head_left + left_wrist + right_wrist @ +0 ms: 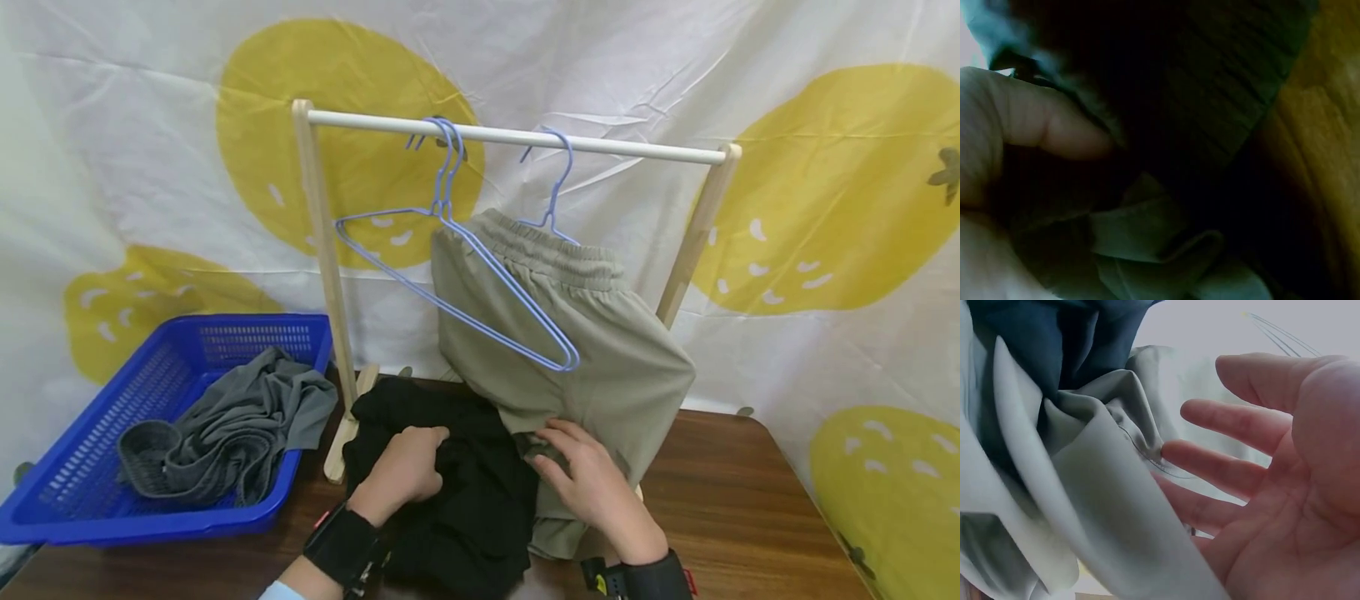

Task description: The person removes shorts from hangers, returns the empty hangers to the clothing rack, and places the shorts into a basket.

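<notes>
Grey-green trousers (pixel 577 333) with a gathered waistband hang from a blue hanger (pixel 556 187) on the rack. Beside their lower part, a black garment (pixel 472 492) lies bunched on the table. My left hand (pixel 405 471) grips the black cloth near its upper left; in the left wrist view the thumb (pixel 1060 122) presses into dark folds and the fingertips are hidden. With fingers spread and palm showing in the right wrist view, my right hand (pixel 1260 469) touches the grey-green cloth (pixel 1104 487). Two blue hangers (pixel 450 212) without garments hang left of the trousers.
A blue basket (pixel 82 442) holding a dark grey garment (pixel 232 425) stands at the left. The rack's white bar (pixel 622 146) runs above the hands, between wooden posts (pixel 322 250). A patterned white cloth (pixel 585 50) hangs behind the brown table (pixel 735 500).
</notes>
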The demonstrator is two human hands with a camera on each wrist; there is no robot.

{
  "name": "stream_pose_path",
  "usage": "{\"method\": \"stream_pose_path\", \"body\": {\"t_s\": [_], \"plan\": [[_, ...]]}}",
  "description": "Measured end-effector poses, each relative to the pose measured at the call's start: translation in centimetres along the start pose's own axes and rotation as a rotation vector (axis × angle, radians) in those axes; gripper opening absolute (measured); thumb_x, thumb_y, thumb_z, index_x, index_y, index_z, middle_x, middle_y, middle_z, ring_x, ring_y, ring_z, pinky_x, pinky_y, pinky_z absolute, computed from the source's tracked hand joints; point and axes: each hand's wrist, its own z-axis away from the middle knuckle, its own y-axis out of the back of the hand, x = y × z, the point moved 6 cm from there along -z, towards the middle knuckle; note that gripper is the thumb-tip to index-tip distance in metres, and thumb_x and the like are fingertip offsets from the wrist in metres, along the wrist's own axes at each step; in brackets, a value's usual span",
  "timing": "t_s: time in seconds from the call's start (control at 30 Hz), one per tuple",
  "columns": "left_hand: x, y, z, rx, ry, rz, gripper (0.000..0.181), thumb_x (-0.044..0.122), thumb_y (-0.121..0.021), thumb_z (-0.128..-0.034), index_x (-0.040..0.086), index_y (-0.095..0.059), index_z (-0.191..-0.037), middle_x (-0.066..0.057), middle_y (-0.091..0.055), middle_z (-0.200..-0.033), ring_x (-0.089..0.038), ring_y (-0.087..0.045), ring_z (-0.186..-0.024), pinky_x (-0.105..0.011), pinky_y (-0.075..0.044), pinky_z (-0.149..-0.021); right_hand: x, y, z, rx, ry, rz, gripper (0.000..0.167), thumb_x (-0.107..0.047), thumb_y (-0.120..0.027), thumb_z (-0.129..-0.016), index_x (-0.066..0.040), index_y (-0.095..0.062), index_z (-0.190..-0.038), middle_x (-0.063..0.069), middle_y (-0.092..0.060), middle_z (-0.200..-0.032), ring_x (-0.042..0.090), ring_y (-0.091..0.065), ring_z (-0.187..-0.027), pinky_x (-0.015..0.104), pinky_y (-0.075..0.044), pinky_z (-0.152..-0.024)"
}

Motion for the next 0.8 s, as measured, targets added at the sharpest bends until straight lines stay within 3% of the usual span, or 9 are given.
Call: {"method": "stream_pose_path", "body": {"t_s": [0.1, 0.2, 0.3, 0.37, 0.47, 0.67, 0.8], "plan": [[-0.2, 0.7, 0.4, 0.039, 0.026, 0.019, 0.05, -0.013, -0.065, -0.0745, 0.001, -0.069, -0.122, -0.019, -0.072, -0.107, -0.023, -0.051, -0.067, -0.035, -0.041, -0.062, 0.2, 0.1, 0.0, -0.003, -0.006, 0.006, 0.034, -0.014, -0.067, -0.101, 0.0, -0.067, -0.132, 0.023, -0.057, -0.143, 0.044, -0.056, -0.131, 0.058, -0.045, -0.107], [-0.2, 1.6, 0.6, 0.087, 0.033, 0.033, 0.04, -0.012, -0.064, -0.0747, 0.007, -0.069, -0.11, -0.013, -0.069, -0.09, -0.021, -0.048, -0.063, -0.034, -0.039, -0.059, 0.3, 0.1, 0.0, -0.006, -0.009, 0.015, 0.034, -0.014, -0.066, -0.101, 0.0, -0.067, -0.133, 0.023, -0.057, -0.144, 0.045, -0.056, -0.131, 0.058, -0.046, -0.106], [0.1, 2.3, 0.9, 0.126, 0.035, 0.068, 0.032, -0.013, -0.062, -0.0745, 0.012, -0.062, -0.095, -0.004, -0.049, -0.066, -0.019, -0.039, -0.055, -0.032, -0.032, -0.054, 0.4, 0.2, 0.0, -0.004, -0.007, 0.024, 0.035, -0.014, -0.066, -0.101, 0.0, -0.066, -0.133, 0.024, -0.057, -0.144, 0.045, -0.056, -0.13, 0.058, -0.047, -0.105], [0.3, 2.8, 1.0, 0.146, 0.036, 0.096, 0.031, -0.013, -0.059, -0.0746, 0.013, -0.057, -0.09, 0.0, -0.036, -0.062, -0.017, -0.034, -0.054, -0.03, -0.028, -0.053, 0.4, 0.3, 0.0, 0.004, -0.002, 0.027, 0.035, -0.013, -0.066, -0.101, 0.0, -0.066, -0.133, 0.023, -0.057, -0.144, 0.045, -0.056, -0.13, 0.058, -0.047, -0.104], [0.7, 3.4, 1.1, 0.175, 0.031, 0.136, 0.031, -0.013, -0.056, -0.0743, 0.014, -0.054, -0.09, 0.002, -0.031, -0.063, -0.016, -0.032, -0.054, -0.03, -0.026, -0.053, 0.2, 0.4, 0.0, 0.029, 0.023, 0.025, 0.036, -0.014, -0.067, -0.101, 0.0, -0.065, -0.134, 0.022, -0.057, -0.143, 0.044, -0.057, -0.13, 0.057, -0.048, -0.104], [1.4, 4.7, 1.2, 0.228, 0.019, 0.157, 0.027, -0.007, -0.057, -0.0757, 0.015, -0.057, -0.092, -0.003, -0.048, -0.068, -0.021, -0.044, -0.059, -0.032, -0.033, -0.056, -0.9, 0.5, 0.1, 0.071, 0.094, 0.007, 0.043, -0.02, -0.07, -0.1, 0.0, -0.064, -0.137, 0.02, -0.057, -0.145, 0.042, -0.057, -0.13, 0.057, -0.05, -0.101], [1.3, 5.4, 1.1, 0.222, 0.035, 0.248, 0.024, -0.002, -0.06, -0.0792, 0.018, -0.06, -0.093, -0.003, -0.056, -0.073, -0.022, -0.048, -0.066, -0.035, -0.038, -0.062, -1.2, 0.4, 0.1, 0.057, 0.103, -0.001, 0.046, -0.022, -0.071, -0.099, -0.002, -0.062, -0.139, 0.018, -0.056, -0.146, 0.039, -0.057, -0.131, 0.056, -0.051, -0.101]]}}
